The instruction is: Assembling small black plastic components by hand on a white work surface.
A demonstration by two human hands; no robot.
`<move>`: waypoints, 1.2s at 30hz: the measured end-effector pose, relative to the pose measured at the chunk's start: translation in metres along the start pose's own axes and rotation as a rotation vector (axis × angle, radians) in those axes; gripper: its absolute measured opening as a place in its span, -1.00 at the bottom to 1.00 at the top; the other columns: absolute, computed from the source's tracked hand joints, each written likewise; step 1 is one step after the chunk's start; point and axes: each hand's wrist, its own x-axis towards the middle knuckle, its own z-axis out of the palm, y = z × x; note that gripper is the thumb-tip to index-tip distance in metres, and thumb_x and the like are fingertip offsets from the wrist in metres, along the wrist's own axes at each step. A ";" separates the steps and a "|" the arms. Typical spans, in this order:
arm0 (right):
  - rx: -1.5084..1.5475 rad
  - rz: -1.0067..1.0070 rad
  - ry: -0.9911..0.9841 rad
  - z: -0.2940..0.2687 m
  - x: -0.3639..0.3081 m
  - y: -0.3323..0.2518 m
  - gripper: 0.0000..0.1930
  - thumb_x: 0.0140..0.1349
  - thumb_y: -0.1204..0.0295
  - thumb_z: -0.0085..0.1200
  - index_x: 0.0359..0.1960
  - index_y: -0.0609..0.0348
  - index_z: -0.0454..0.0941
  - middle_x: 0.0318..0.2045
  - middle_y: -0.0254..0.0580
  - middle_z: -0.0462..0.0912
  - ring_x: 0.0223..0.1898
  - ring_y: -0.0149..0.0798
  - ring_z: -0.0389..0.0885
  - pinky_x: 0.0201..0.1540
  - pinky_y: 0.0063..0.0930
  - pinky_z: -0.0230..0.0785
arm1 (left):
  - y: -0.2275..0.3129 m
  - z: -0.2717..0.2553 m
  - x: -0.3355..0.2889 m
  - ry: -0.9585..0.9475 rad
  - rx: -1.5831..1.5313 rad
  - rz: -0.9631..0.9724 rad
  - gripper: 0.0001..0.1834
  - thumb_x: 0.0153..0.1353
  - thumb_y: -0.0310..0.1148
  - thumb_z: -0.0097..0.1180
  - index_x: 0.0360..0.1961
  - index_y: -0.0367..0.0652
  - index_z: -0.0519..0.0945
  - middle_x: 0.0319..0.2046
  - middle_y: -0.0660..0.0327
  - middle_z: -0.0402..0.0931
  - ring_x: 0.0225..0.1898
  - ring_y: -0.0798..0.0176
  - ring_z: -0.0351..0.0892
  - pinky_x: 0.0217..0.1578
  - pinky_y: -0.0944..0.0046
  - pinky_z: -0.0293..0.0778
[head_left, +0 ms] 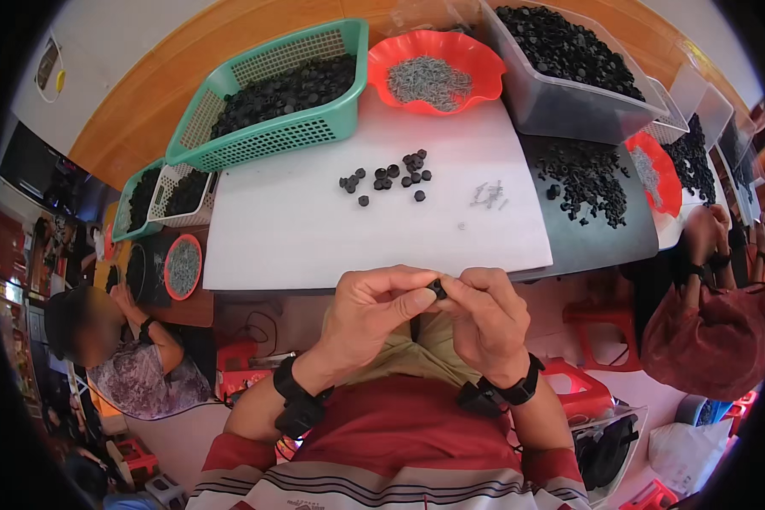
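Basket (255, 146) in green plastic, at the back left of the white board (314, 255), is heaped w/ black caps (289, 95) — a knock from a reaching arm could prob. tip some out. Left hand (374, 306) pinches the black piece (436, 288) btwn thumb & fingers; if that grip slips the piece could drop to lap or floor, b/c it's held up right by the board's near edge. Loose caps (393, 171) mid-board look round-ish, so they could roll if the board gets nudged. Red bowl (488, 55) behind them is full of thin pins (429, 82); its wavy rim flares out, so a wrist could catch it & spill the lot. Right hand (489, 319) meets the left at the fingertips, clamped on the same piece — fingers that close hide most of it, so a flaw might go unseen. Loose pins (490, 195) right of the caps are tiny, easy to sweep off by accident. Dark mat (633, 242), farther right, has a scatter of small black bits (591, 183); these could get mixed w/ the caps if pushed across.

As for the piece: small, black, chunky, poss. w/ a hollow facing up; too covered by fingertips to tell if a pin's in it
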 end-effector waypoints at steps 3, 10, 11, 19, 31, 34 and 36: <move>0.015 0.006 0.008 0.000 0.000 0.000 -0.58 0.01 0.74 0.39 -0.04 0.27 0.65 -0.33 -0.12 0.58 -0.48 -0.23 0.62 -0.54 -0.40 0.46 | 0.001 0.004 0.000 0.049 -0.026 -0.019 -0.73 0.40 -0.54 0.20 0.07 -0.42 0.65 0.00 0.04 0.69 0.02 0.28 0.67 0.13 0.29 0.60; 0.011 -0.001 0.010 -0.003 -0.001 0.000 -0.65 0.00 0.72 0.40 -0.14 0.27 0.64 -0.34 -0.12 0.59 -0.50 -0.20 0.63 -0.54 -0.39 0.47 | -0.002 0.010 -0.001 0.042 -0.072 0.011 -0.74 0.39 -0.55 0.21 0.06 -0.44 0.65 -0.02 0.03 0.70 0.00 0.28 0.68 0.13 0.27 0.61; 0.007 -0.014 0.017 -0.003 -0.002 0.001 -0.66 0.01 0.71 0.40 -0.16 0.28 0.63 -0.34 -0.12 0.59 -0.50 -0.20 0.64 -0.55 -0.39 0.48 | -0.002 0.011 -0.001 0.038 -0.081 0.013 -0.74 0.40 -0.56 0.20 0.06 -0.43 0.65 -0.03 0.04 0.70 -0.01 0.28 0.69 0.12 0.27 0.61; -0.087 -0.101 -0.012 -0.006 -0.002 0.010 -0.73 0.05 0.63 0.40 -0.21 0.28 0.63 -0.32 -0.13 0.60 -0.49 -0.21 0.64 -0.52 -0.39 0.49 | -0.005 0.015 0.000 0.066 -0.102 -0.002 -0.79 0.33 -0.63 0.22 -0.02 -0.38 0.69 -0.02 -0.03 0.69 -0.01 0.21 0.70 0.11 0.21 0.63; -0.013 0.162 -0.238 -0.034 0.022 0.017 -0.74 0.11 0.52 0.41 -0.16 0.15 0.66 -0.29 -0.19 0.62 -0.50 -0.15 0.61 -0.46 -0.35 0.49 | -0.010 0.001 -0.009 0.136 0.057 0.074 -0.77 0.38 -0.57 0.24 0.03 -0.36 0.67 -0.03 0.10 0.69 -0.05 0.37 0.66 0.03 0.37 0.60; -0.288 0.233 -0.204 -0.046 0.029 0.039 -0.78 0.19 0.47 0.35 -0.13 0.17 0.66 -0.26 -0.17 0.63 -0.44 -0.08 0.65 -0.40 -0.26 0.50 | -0.009 0.000 -0.010 0.187 0.096 0.085 -0.80 0.34 -0.59 0.25 -0.02 -0.36 0.68 -0.05 0.07 0.69 -0.11 0.34 0.69 -0.02 0.34 0.63; -0.478 0.253 -0.189 -0.047 0.035 0.052 -0.79 0.24 0.44 0.31 -0.12 0.18 0.67 -0.25 -0.15 0.64 -0.41 -0.04 0.66 -0.37 -0.21 0.50 | -0.008 -0.001 -0.010 0.208 0.118 0.101 -0.82 0.32 -0.61 0.27 -0.06 -0.36 0.68 -0.07 0.03 0.69 -0.15 0.30 0.71 -0.05 0.31 0.66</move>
